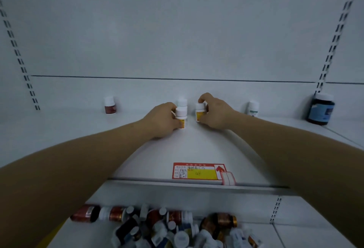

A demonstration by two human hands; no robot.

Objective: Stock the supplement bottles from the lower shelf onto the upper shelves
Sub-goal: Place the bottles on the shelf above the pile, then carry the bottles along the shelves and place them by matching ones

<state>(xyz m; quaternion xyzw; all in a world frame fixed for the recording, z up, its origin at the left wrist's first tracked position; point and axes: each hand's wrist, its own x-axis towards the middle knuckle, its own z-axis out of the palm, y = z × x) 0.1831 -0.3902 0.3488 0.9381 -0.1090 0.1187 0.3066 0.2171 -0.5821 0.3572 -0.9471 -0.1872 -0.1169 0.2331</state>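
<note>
Two bare forearms reach in from 7 and 4 o'clock and meet near the middle of the upper shelf, the hands facing each other. The left hand curls its fingers round a small white-capped bottle with a yellow label. It grips the body from the 9 o'clock side, thumb low on the label, and that bottle is upright. The right hand pinches a second yellow-labelled bottle from the 3 o'clock side, forefinger hooked over the cap and thumb low on the body. The two held bottles are just beside each other, not touching. Whether either base rests on the shelf cannot be told, since the thumbs cover the bottoms.

Directly behind the left hand's bottle, at its 12 o'clock, a third white cap shows, with its body hidden. Against the back panel stand a red-labelled bottle at 9 o'clock of the hands, a green-labelled bottle at 3 o'clock, and farther out a large dark jar with a blue label. Every label is too blurred to read.

At 6 o'clock a red-and-yellow price tag sits at the shelf's front edge. Below it the lower shelf carries a heap of supplement bottles lying on their sides, cut off by the bottom edge of the view.
</note>
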